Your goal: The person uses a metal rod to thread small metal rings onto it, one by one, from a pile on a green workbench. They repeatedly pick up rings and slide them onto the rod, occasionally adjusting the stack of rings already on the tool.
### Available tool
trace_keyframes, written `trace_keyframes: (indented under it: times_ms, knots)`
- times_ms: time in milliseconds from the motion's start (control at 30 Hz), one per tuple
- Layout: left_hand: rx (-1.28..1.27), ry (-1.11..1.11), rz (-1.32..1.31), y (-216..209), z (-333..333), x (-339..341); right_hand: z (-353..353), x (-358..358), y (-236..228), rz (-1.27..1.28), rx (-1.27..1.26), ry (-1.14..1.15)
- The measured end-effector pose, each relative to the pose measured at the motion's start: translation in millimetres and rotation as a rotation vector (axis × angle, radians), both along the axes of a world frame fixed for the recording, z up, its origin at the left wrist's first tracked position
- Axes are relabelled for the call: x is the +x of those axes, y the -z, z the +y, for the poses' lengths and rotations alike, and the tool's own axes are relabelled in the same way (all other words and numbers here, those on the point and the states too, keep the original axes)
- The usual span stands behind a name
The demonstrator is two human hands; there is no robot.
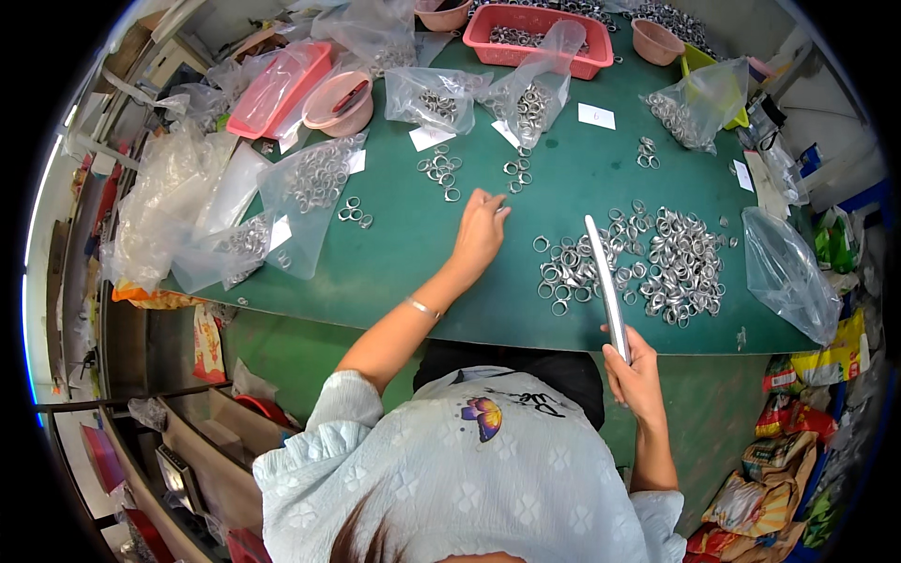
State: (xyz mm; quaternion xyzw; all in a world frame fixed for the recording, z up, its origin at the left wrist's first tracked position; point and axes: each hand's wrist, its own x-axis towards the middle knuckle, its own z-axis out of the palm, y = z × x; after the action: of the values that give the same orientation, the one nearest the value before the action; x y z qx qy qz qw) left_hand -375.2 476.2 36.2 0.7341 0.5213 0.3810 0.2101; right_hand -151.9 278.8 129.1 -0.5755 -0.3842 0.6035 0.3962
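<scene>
My right hand (635, 377) is wrapped round the thick end of a tapered silver ring mandrel (607, 284), which points away from me over the table. Beneath and beside it lies a large heap of silver rings (687, 267), with looser rings (566, 269) spread to its left. My left hand (481, 235) reaches over the middle of the table, its fingers pinched on a small silver ring (498, 209) that is partly hidden. Just beyond those fingertips are two small groups of rings, one at the left (441, 169) and one at the right (517, 173).
Clear bags of rings (531, 108) stand along the far side, with white paper cards (597, 116) beside them. Behind them is a pink tray (539, 53). More bags (314, 178) crowd the left; an unfilled-looking plastic bag (791, 272) lies at the right edge.
</scene>
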Motion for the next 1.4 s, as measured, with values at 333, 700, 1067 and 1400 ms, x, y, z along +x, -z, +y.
trace_keyframes:
  times_ms: [333, 700, 1067, 1400]
  knots:
    - [0.037, -0.034, 0.307, 5, 18, 15, -7, 1, 17, 0.017, -0.027, 0.067]
    - [0.209, -0.073, 0.333, -16, -9, -7, 0, -6, 20, 0.049, -0.009, 0.051]
    - [0.021, -0.541, 0.253, 8, -16, -168, 5, -15, 12, 0.012, -0.058, -0.201]
    - [-0.477, 0.086, -0.926, -82, -59, -107, 14, -22, 0, 0.153, -0.056, -0.418]
